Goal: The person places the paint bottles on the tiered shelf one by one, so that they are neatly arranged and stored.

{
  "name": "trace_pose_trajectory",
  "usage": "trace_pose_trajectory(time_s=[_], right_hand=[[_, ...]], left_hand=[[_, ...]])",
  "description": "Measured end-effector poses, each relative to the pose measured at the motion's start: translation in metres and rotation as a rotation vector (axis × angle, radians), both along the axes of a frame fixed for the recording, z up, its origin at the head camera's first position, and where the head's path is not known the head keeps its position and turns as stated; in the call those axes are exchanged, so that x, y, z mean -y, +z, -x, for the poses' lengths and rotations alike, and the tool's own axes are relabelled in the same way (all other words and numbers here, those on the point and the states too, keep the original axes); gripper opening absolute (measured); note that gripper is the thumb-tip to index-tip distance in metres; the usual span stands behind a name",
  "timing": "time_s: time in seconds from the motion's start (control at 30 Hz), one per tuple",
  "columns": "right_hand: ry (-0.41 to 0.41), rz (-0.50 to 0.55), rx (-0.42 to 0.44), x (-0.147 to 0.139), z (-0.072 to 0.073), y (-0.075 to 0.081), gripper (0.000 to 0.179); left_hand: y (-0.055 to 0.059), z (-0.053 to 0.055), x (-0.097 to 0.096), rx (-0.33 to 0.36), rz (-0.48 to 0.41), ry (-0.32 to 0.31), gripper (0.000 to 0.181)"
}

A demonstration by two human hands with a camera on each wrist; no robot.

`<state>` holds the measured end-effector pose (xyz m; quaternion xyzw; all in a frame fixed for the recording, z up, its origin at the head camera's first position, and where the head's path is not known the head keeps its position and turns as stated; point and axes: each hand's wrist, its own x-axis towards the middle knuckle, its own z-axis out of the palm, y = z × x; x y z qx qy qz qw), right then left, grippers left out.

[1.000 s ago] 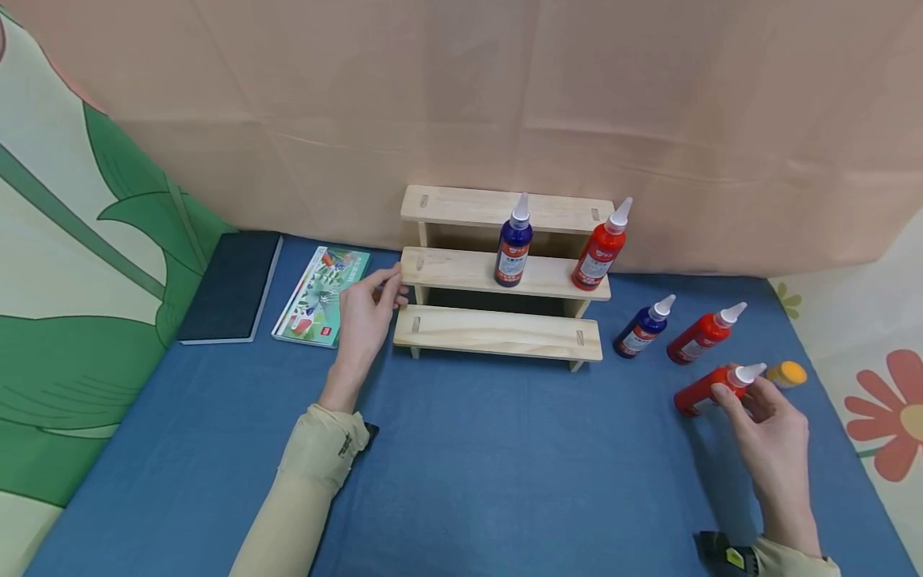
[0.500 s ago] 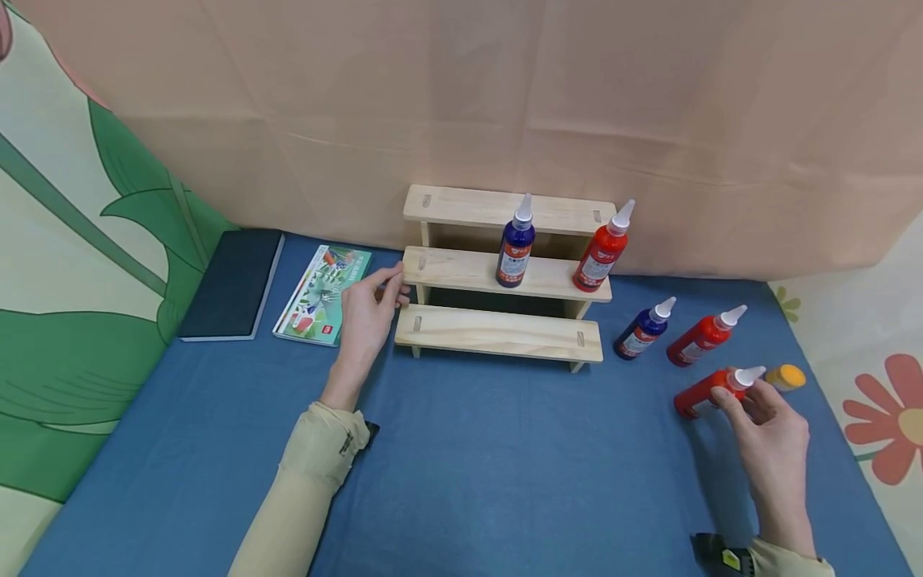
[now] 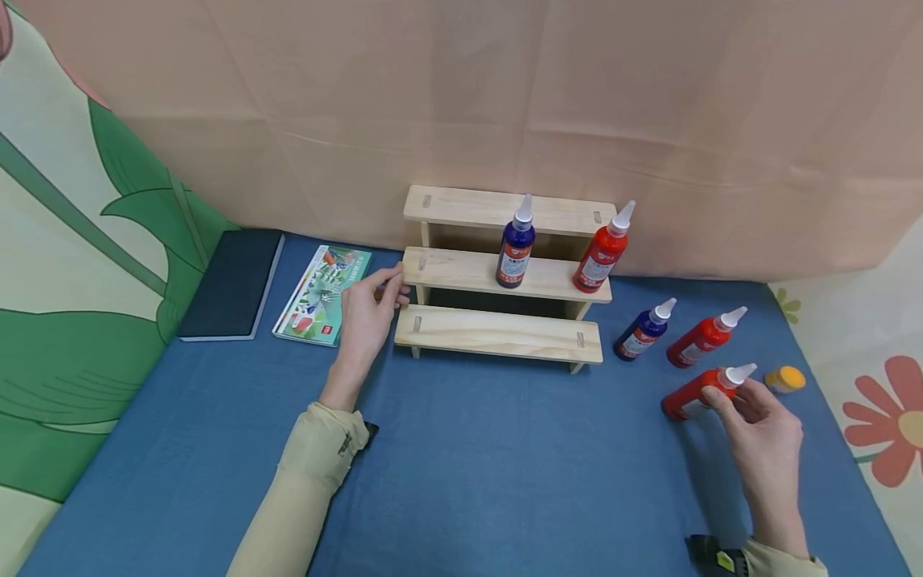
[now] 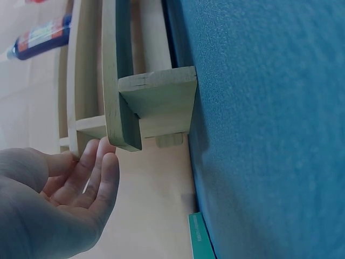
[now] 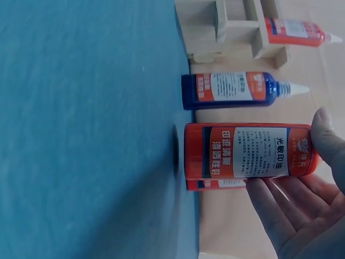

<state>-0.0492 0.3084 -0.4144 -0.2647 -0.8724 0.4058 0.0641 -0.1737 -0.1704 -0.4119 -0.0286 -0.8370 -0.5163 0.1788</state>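
Observation:
A three-tier wooden shelf (image 3: 497,332) stands on the blue-covered table, against the beige backdrop. At the left end of its middle tier my left hand (image 3: 366,308) pinches the board between thumb and fingers; the left wrist view shows these fingertips (image 4: 110,162) by the tier ends. My right hand (image 3: 764,437) grips a red ink bottle (image 5: 248,151) with a white nozzle, thumb on one side and fingers on the other. Its base hangs just above the cloth, over a shadow. On the middle tier stand a blue ink bottle (image 3: 515,252) and another red ink bottle (image 3: 600,256).
Right of the shelf stand a blue bottle (image 3: 640,332) and a red bottle (image 3: 703,340). A small yellow-capped container (image 3: 784,379) is beyond my right hand. Left of the shelf lie a colourful booklet (image 3: 320,296) and a dark book (image 3: 231,284).
My right hand has shifted slightly left with the red ink bottle, away from the yellow-capped container. My left hand stays at the shelf.

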Motion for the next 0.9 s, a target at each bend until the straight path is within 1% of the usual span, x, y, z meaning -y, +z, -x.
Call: trace_pose_trajectory(time_s=[0.2, 0.33, 0.5, 0.63, 0.9], right_hand=[[-0.027, 0.001, -0.030, 0.009, 0.000, 0.004, 0.062], [-0.044, -0.012, -0.070, 0.018, 0.000, 0.007, 0.060], [-0.018, -0.034, -0.097, 0.027, 0.001, 0.011, 0.059], [0.006, -0.024, -0.101, 0.031, 0.003, 0.013, 0.060], [0.054, -0.021, -0.140, 0.040, 0.008, 0.017, 0.057]], left_hand=[[0.000, 0.000, 0.000, -0.003, 0.006, -0.002, 0.028], [0.001, 0.000, -0.001, 0.004, 0.005, 0.000, 0.028], [0.001, 0.000, -0.001, 0.005, 0.004, 0.001, 0.028], [0.002, 0.000, -0.001, 0.005, 0.007, 0.002, 0.027], [0.001, 0.000, 0.000, 0.017, 0.004, 0.004, 0.028]])
